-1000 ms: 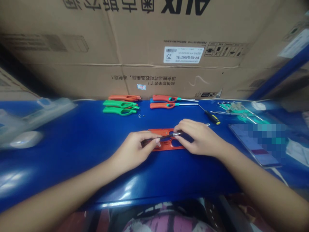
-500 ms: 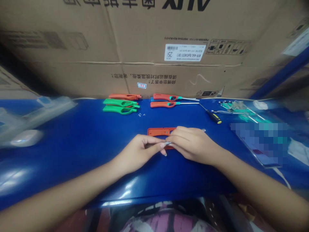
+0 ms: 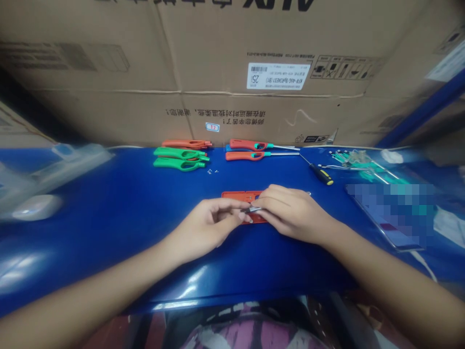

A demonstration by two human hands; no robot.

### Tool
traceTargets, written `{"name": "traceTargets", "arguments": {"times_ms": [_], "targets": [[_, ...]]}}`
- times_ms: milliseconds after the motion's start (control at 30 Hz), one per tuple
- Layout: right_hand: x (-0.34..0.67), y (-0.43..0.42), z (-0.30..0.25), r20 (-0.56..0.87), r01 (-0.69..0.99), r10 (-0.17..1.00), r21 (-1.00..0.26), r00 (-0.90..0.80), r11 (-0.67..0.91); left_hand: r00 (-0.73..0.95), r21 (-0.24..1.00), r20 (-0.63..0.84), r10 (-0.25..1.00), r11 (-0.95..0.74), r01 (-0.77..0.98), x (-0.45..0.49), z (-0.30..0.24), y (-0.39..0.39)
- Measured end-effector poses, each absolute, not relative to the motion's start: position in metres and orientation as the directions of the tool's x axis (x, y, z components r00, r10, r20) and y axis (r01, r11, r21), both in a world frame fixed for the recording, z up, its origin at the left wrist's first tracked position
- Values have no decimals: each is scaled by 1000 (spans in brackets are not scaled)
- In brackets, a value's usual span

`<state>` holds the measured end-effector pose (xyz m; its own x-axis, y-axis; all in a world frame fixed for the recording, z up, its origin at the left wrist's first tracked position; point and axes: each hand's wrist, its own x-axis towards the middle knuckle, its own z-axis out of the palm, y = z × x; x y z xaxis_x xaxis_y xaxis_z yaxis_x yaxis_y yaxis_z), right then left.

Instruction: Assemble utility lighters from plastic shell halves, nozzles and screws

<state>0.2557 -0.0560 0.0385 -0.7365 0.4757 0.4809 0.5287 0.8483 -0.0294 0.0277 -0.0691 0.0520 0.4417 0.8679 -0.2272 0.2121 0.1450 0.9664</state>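
Both your left hand [image 3: 210, 223] and right hand [image 3: 296, 213] pinch a slim dark rod [image 3: 250, 210] over orange lighter shells [image 3: 237, 196] on the blue table [image 3: 145, 194]. A slackened grip could let it slip and knock the shells askew.

The left hand [image 3: 209, 223] and right hand [image 3: 296, 213] have drawn closer together, less rod [image 3: 251, 210] showing between their fingertips.
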Motion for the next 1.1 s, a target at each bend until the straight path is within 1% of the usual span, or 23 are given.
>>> {"name": "traceTargets", "arguments": {"times_ms": [167, 367, 533, 767, 867, 967, 1100], "targets": [[256, -55, 37, 482, 541, 507, -80, -714, 837, 424, 971, -140, 895, 40, 237, 27, 49, -69], [256, -55, 36, 473, 539, 518, -102, -713, 836, 373, 975, -93, 923, 8, 223, 25, 46, -67], [257, -55, 35, 460, 547, 531, -111, -712, 830, 359, 953, 16, 933, -122, 276, 24, 47, -67], [258, -54, 35, 496, 536, 511, -104, -702, 838, 341, 940, 8, 940, -124, 318, 20, 43, -66], [258, -54, 37, 510, 531, 493, -81, -705, 844, 348, 931, 15, 938, -140, 336, 19, 44, -65], [258, -54, 38, 565, 537, 463, -43, -683, 843, 338, 917, 50, 940, -178, 358, 19, 49, -65], [259, -53, 39, 605, 561, 461, -29, -649, 828, 350, 904, 111, 930, -241, 353, 19, 55, -66]]}}
